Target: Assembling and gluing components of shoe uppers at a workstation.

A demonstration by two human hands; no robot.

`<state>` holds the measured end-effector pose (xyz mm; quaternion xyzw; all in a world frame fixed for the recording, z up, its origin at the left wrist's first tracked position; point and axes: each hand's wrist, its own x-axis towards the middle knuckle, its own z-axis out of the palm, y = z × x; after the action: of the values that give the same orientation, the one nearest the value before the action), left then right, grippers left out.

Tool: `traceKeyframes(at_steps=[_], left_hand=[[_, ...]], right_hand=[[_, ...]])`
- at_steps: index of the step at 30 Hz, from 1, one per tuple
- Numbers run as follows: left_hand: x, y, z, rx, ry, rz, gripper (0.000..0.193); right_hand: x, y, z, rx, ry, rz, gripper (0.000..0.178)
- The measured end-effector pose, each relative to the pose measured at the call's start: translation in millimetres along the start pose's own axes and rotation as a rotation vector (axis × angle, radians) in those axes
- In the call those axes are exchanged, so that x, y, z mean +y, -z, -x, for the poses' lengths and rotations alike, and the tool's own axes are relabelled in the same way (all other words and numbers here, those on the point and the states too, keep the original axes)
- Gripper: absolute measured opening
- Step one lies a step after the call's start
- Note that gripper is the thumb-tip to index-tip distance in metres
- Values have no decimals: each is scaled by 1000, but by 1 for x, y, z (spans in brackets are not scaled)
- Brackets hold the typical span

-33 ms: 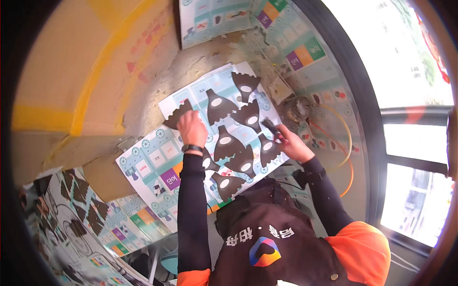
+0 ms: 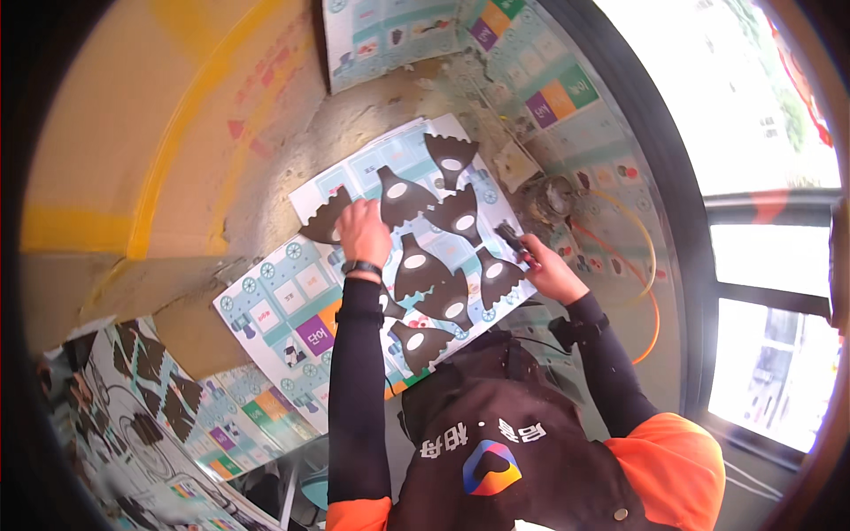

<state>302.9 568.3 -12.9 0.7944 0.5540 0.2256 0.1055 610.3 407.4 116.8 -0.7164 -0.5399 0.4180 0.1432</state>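
Several flat, dark brown fan-shaped pieces with scalloped edges and white ovals lie on a printed board (image 2: 276, 296). My left hand (image 2: 365, 234) is over the board's far left part, beside a scalloped dark piece (image 2: 325, 218). Another fan piece (image 2: 405, 196) lies just to that hand's right. Its fingers point down and are mostly hidden, so I cannot see whether they grip anything. My right hand (image 2: 553, 270) is closed round a small dark tool with a reddish part (image 2: 511, 237). The tool's dark end points over the board's right edge, above a fan piece (image 2: 498, 279).
Large cardboard (image 2: 186, 115) with yellow tape rises at the left. Printed panels (image 2: 571, 93) stand at the back and right. A round grimy can (image 2: 553, 196) and an orange hose (image 2: 653, 327) are beside the board. More printed sheets (image 2: 235, 416) lie at lower left.
My left hand has moved slightly right, off the far-left piece, which stays where it was on the board. My right hand has shifted slightly right, and the tool shows more of its length.
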Motion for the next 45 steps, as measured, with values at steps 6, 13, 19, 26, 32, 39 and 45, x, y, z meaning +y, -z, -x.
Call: traceKeyframes(at_steps=[6, 13, 19, 26, 32, 39, 45], left_hand=[[78, -66, -71, -304, -319, -106, 25], [102, -98, -112, -378, -405, -377, 20], [194, -131, -168, -176, -334, -216, 35], [241, -208, -197, -190, -424, -393, 52], [251, -215, -199, -264, -211, -445, 38], [238, -146, -171, -110, -71, -365, 62], [232, -24, -9, 36, 147, -75, 55]], right_hand=[[123, 10, 26, 184, 7, 314, 50], [215, 25, 5, 378, 37, 648, 48], [259, 55, -11, 490, 76, 768, 43], [276, 55, -15, 421, 29, 722, 51], [278, 80, 15, 477, -14, 589, 56], [278, 52, 57, 553, -59, -108, 40], [285, 34, 88, 555, -176, -290, 40]])
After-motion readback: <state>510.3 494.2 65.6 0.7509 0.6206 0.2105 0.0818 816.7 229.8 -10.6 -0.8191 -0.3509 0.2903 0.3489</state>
